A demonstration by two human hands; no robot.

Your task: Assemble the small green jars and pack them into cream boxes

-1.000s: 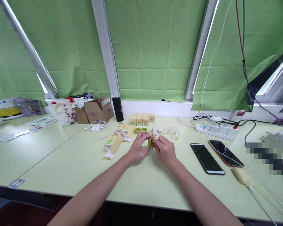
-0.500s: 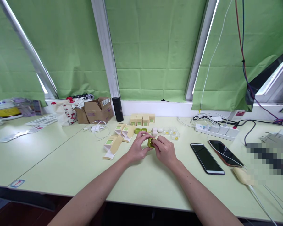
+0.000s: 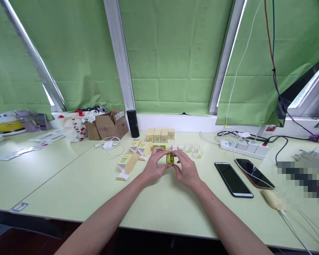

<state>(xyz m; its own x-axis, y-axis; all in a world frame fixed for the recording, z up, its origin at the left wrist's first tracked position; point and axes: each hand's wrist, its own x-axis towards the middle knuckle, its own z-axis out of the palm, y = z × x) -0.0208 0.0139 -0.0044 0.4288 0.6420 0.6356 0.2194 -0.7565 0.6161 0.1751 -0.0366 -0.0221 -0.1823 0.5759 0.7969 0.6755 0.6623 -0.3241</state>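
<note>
Both my hands meet over the middle of the pale green table (image 3: 69, 177), pinching one small green case (image 3: 170, 158) between their fingertips. My left hand (image 3: 154, 165) grips its left side and my right hand (image 3: 186, 170) grips its right side. The case is held a little above the tabletop and appears partly opened. Just behind it lie more green cases (image 3: 156, 146), small white earbud-like pieces (image 3: 174, 146) and clear plastic trays (image 3: 195, 149). Opened tan boxes (image 3: 127, 163) lie to the left of my left hand.
A row of shut tan boxes (image 3: 161, 135) stands at the back by a black cylinder (image 3: 133, 123). Two phones (image 3: 233, 178) lie to the right, near a power strip (image 3: 243, 146) with cables. A cardboard box (image 3: 110, 124), a charger (image 3: 108, 144) and bags sit at the back left.
My hands have lifted the green case slightly and turned it; my fingers have shifted round it and it now looks opened. Nothing else on the table has moved.
</note>
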